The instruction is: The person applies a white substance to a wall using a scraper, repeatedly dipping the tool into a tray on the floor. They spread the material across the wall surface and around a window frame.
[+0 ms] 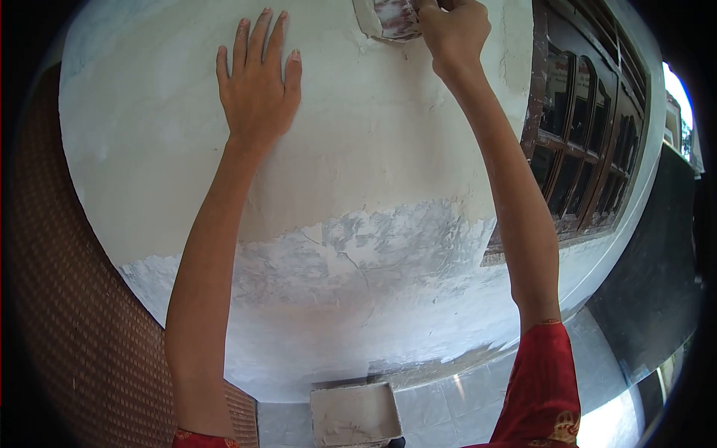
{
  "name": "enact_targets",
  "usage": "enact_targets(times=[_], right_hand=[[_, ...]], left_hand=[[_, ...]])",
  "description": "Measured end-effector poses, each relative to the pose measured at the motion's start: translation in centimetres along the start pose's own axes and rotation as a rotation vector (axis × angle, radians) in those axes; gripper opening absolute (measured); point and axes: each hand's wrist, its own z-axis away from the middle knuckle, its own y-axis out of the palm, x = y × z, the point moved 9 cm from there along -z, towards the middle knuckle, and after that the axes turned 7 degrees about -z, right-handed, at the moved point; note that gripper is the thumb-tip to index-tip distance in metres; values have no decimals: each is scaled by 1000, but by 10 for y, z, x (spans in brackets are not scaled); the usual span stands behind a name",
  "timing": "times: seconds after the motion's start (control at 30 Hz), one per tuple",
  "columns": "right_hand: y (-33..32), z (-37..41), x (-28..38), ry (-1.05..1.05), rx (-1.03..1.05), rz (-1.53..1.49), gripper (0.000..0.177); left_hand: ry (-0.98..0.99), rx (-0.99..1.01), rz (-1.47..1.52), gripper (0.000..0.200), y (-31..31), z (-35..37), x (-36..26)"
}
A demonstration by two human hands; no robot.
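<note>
Head view: The left hand [259,97] is spread, palm toward and apparently flat on the wall [351,134]. The right hand [457,33] is closed, pinching the scraper [397,19] at the frame's top edge. The scraper is at the wall, between the hands, beside the right fingers. The tray [357,414] is well below both hands; the window [582,127] is beside the right forearm. Caution: excess edge tilt could gouge the wall; a loose pinch could drop the scraper.
</note>
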Motion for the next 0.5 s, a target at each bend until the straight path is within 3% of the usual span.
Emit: enact_targets(times=[0.07,0.1,0.2,0.33,0.47,0.5], right_hand=[[-23,-15,-14,51,-154,24,33],[-32,-19,-17,205,-163,51,32],[-28,-12,0,58,-150,-60,34],[12,-2,-17,127,46,-9,35],[-33,-18,-19,52,-202,32,33],[-39,-19,-12,38,-155,-13,34]], left_hand=[[-5,-1,-5,52,1,1,1],[-11,2,-10,52,1,1,1],[-12,-3,-12,52,3,1,2],[-7,2,13,53,1,0,2],[5,-18,-9,52,1,1,1],[4,-10,-22,52,0,0,0]])
